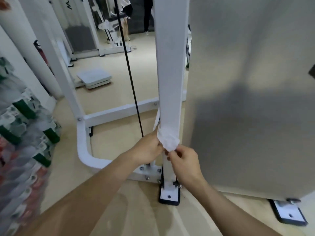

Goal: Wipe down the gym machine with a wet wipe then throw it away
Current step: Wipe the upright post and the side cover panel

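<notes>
Head view: both my hands are low on the white upright post (170, 65) of the gym machine, with the wet wipe (167, 139) looped round the post like a collar. My left hand (148, 148) grips the wipe's left side, fingers curled round the bunched cloth and tucked against the post. My right hand (185, 161) pinches the loose tail hanging under the bunch between thumb and fingertips. So both hands are closed on the wipe, neither one wide.

Why held this way, my guess: wrapping it round lets one pass clean several faces of the square tube at once, and a hand on each end keeps it tight.

The wipe sits between the hands and slightly above the right one, touching both and pressed to the post. It is well above the bolted foot plate (169, 197). The black cable (130, 77) runs down just left of my left hand; I cannot tell if they touch. The grey panel (247, 82) stands close on the right.

Judgement: wiping is mid-way on this post, and the throw-away step is not yet done. No bin in view.
</notes>
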A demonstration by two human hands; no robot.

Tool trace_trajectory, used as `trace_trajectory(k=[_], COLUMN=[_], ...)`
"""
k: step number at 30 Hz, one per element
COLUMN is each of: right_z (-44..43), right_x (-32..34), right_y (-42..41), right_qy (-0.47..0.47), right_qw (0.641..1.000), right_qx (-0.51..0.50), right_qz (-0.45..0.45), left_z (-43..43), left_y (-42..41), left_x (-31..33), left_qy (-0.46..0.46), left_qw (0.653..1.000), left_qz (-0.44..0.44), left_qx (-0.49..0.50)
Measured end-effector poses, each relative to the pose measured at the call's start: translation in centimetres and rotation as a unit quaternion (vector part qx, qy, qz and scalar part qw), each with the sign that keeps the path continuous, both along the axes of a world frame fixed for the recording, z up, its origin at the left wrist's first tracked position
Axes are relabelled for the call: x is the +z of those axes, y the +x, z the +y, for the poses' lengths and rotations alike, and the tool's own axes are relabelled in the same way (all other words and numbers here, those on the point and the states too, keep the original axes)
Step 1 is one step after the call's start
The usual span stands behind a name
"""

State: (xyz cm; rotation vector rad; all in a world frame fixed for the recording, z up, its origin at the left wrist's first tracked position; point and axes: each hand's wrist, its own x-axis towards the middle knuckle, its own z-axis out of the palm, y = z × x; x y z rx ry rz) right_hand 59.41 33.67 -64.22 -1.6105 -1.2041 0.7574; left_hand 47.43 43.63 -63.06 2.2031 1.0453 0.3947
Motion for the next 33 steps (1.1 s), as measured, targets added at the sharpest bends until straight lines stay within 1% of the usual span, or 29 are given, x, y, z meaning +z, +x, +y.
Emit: trace_trajectory(k=[2, 3, 5, 8, 10, 11, 12, 14, 16, 18, 19, 20, 22, 23, 24, 25, 26, 27, 28, 29, 31, 33], right_z=[0.0, -0.2, -1.0, -2.3, -2.4, -2.2, -1.9, -1.2, -0.3, 0.4, 0.8, 1.0, 1.4, 1.7, 1.8, 1.9, 1.9, 1.9, 1.8, 1.8, 2.0, 2.4], right_x=[-1.4, -2.2, -3.8, -5.9, -6.9, -7.3, -7.8, -8.9, -10.0, -10.6, -10.5, -10.4, -10.2, -10.2, -10.3, -10.7, -11.2, -11.8, -12.3, -12.9, -13.7, -14.1], right_y=[-1.2, -1.6, -2.4, -3.0, -3.5, -3.9, -4.4, -5.5, -6.2, -6.5, -6.5, -6.3, -5.8, -5.6, -5.4, -5.4, -5.3, -5.2, -5.1, -5.0, -4.6, -4.2], right_qy=[-0.035, -0.064, -0.13, -0.185, -0.204, -0.218, -0.231, -0.244, -0.231, -0.211, -0.194, -0.175, -0.145, -0.139, -0.14, -0.148, -0.16, -0.171, -0.18, -0.187, -0.203, -0.225], right_qw=[0.989, 0.976, 0.939, 0.88, 0.85, 0.852, 0.863, 0.886, 0.902, 0.913, 0.917, 0.919, 0.922, 0.922, 0.919, 0.915, 0.909, 0.901, 0.89, 0.881, 0.867, 0.862], right_qx=[-0.064, -0.077, -0.078, -0.082, -0.104, -0.111, -0.111, -0.127, -0.177, -0.231, -0.251, -0.263, -0.282, -0.286, -0.29, -0.294, -0.3, -0.309, -0.32, -0.332, -0.347, -0.351], right_qz=[0.128, 0.191, 0.31, 0.43, 0.474, 0.463, 0.435, 0.372, 0.319, 0.26, 0.243, 0.235, 0.223, 0.222, 0.226, 0.232, 0.242, 0.254, 0.269, 0.282, 0.293, 0.288], left_z=[-0.1, -0.1, 0.1, -0.3, -0.7, -0.7, -0.6, 0.0, 0.6, 0.9, 1.1, 1.2, 1.3, 1.2, 1.0, 0.8, 0.5, 0.3, 0.0, 0.0, 0.4, 0.8], left_y=[0.1, 0.1, 0.1, -0.1, -0.2, -0.3, -0.6, -0.9, -1.0, -0.7, -0.3, 0.0, 0.5, 0.6, 0.5, 0.3, 0.1, -0.2, -0.5, -0.6, -0.4, 0.0], left_x=[-3.0, -4.6, -7.9, -11.5, -13.5, -14.5, -15.1, -16.1, -16.5, -16.1, -15.8, -15.3, -14.4, -14.1, -14.1, -14.4, -14.8, -15.6, -16.3, -17.5, -20.0, -21.5], left_qy=[-0.042, -0.054, -0.066, -0.135, -0.15, -0.15, -0.15, -0.18, -0.191, -0.162, -0.148, -0.139, -0.139, -0.162, -0.219, -0.294, -0.354, -0.391, -0.4, -0.373, -0.278, -0.164], left_qw=[0.999, 0.998, 0.997, 0.99, 0.986, 0.985, 0.984, 0.978, 0.975, 0.981, 0.985, 0.989, 0.983, 0.97, 0.944, 0.907, 0.872, 0.851, 0.852, 0.882, 0.947, 0.984], left_qz=[0.01, 0.017, 0.034, 0.046, 0.066, 0.08, 0.088, 0.087, 0.09, 0.084, 0.058, 0.008, -0.115, -0.174, -0.238, -0.295, -0.333, -0.349, -0.336, -0.287, -0.159, -0.057], left_qx=[0.003, 0.002, -0.026, -0.02, -0.019, -0.028, -0.037, -0.056, -0.073, -0.07, -0.062, -0.052, -0.046, -0.055, -0.065, -0.068, -0.06, -0.046, -0.031, -0.025, -0.037, -0.042])
